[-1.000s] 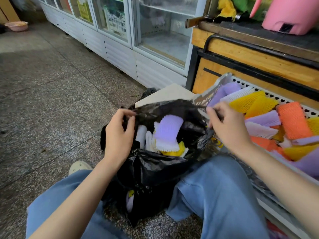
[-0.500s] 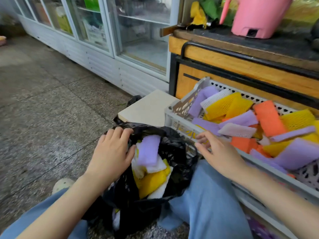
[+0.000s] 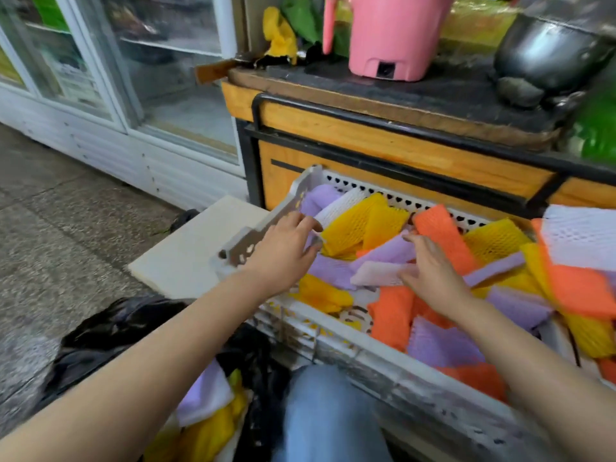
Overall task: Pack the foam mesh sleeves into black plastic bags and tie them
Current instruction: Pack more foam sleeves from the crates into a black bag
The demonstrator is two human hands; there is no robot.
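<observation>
Both my hands are in the crate point(image 3: 333, 331), over the loose sleeves point(image 3: 493, 241). My left hand point(image 3: 283, 250) is at the crate's far left corner. Its fingers point(image 3: 305, 223) are nearly straight and only slightly parted from the thumb, with the tips touching the near end of a white sleeve point(image 3: 340, 205). Nothing is gripped yet. That sleeve's long axis runs away from the fingertips, up and to the right, so I judge an end-on pinch is the natural take.

My right hand point(image 3: 431, 278) lies spread and flat in the middle of the heap, its fingers point(image 3: 415, 243) resting on the right end of a pale sleeve point(image 3: 376, 273). This sleeve lies crosswise, pointing left toward my other hand. It holds nothing either.

The bag point(image 3: 110, 331) sits on the floor point(image 3: 66, 228) below and to the left of the crate, under my left forearm and beside my knee point(image 3: 326, 411). Its mouth is open, with some purple, white and yellow sleeves point(image 3: 206, 395) already inside. The left hand is clearly nearer to it, while the right would have to cross the crate's near wall and my knee. Many sleeves remain in the crate, so I judge the packing is far from done and tying is not yet due.
</observation>
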